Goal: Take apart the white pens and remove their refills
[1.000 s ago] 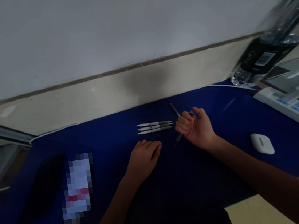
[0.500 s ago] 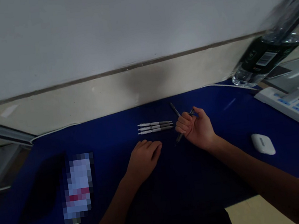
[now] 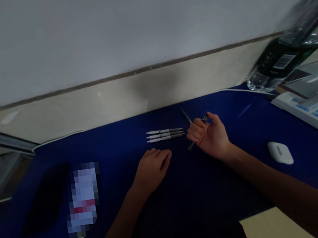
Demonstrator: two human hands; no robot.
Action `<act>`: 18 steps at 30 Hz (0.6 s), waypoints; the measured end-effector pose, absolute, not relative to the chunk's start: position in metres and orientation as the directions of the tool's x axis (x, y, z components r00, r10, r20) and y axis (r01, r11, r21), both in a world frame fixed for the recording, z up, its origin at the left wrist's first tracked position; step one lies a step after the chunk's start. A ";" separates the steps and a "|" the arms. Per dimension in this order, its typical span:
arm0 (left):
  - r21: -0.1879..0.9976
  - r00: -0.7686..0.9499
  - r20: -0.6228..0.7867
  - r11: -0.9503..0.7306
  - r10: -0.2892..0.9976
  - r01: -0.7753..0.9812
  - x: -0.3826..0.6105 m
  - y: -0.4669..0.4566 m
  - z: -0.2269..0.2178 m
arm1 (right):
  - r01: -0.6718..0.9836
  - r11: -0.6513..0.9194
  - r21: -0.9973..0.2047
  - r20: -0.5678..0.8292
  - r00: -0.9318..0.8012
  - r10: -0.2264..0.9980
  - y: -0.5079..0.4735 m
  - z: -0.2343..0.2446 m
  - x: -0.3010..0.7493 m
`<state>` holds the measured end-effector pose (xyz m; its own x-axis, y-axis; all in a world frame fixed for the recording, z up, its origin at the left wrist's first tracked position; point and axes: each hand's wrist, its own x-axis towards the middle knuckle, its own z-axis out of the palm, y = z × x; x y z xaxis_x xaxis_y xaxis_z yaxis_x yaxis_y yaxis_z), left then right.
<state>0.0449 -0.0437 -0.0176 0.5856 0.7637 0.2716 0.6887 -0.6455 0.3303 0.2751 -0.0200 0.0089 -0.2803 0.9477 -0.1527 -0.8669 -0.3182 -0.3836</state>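
Right of centre, the right hand closes around a dark pen slanting up rightward; the left hand rests loose, just below 3 sideways white pens

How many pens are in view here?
5. Three white pens lie side by side on the blue tabletop; one dark pen lies partly behind the right hand; a second dark pen is in that hand's grip. The hand could hide more.

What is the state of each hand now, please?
Left hand: loosely half-open, no held item visible.
Right hand: closed around a dark pen.
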 end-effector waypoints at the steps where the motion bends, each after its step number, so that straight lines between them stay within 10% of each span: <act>1: 0.330 0.588 0.271 -0.647 0.762 0.687 0.045 -0.044 -0.017 | -0.867 -0.318 -0.383 -0.150 -0.281 0.948 -0.020 0.009 0.275; 18: 0.330 0.588 0.268 -0.646 0.763 0.688 0.046 -0.044 -0.017 | -0.849 -0.327 -0.414 -0.127 -0.302 0.945 -0.021 0.013 0.273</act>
